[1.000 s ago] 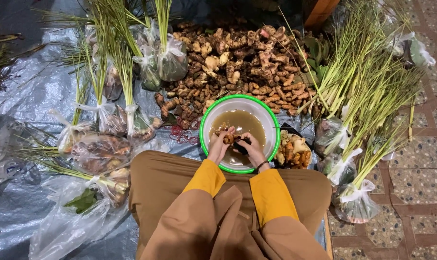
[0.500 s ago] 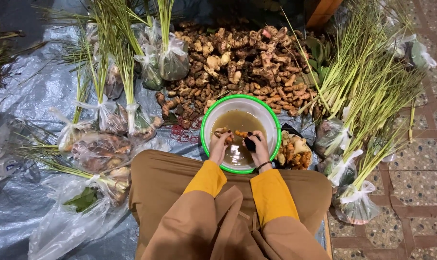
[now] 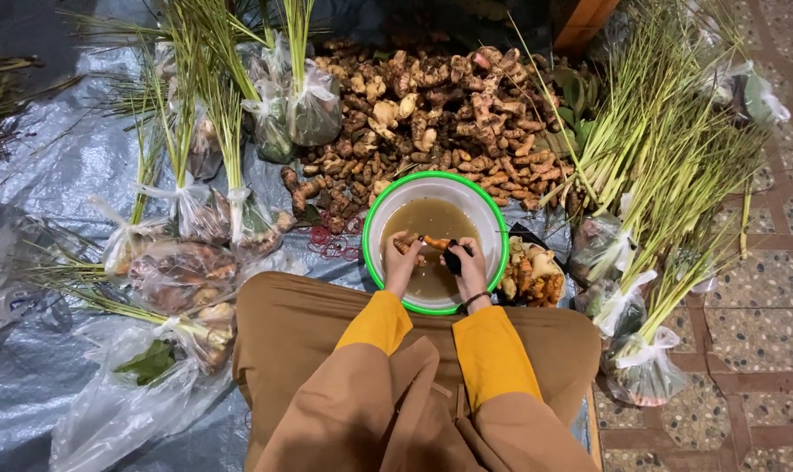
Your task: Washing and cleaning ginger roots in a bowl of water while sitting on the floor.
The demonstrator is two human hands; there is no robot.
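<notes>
A white basin with a green rim (image 3: 375, 223) holds murky brown water and sits in front of my knees. Over it, my left hand (image 3: 403, 260) grips an orange root piece (image 3: 434, 242). My right hand (image 3: 468, 267) is closed around a small dark tool (image 3: 452, 259) that touches the root. Both sleeves are yellow. Beyond the basin lies a large heap of brown roots (image 3: 431, 122).
A grey plastic sheet (image 3: 55, 183) covers the floor. Tied clear bags with green stalks (image 3: 195, 201) stand on the left, more stalk bundles and bags (image 3: 650, 218) on the right. A small pile of cleaned yellow root pieces (image 3: 532, 275) lies right of the basin. Tiled floor (image 3: 746, 350) is at right.
My hands have stayed over the basin, shifting slightly as the root piece is turned and worked with the dark tool. Nothing else has moved.
</notes>
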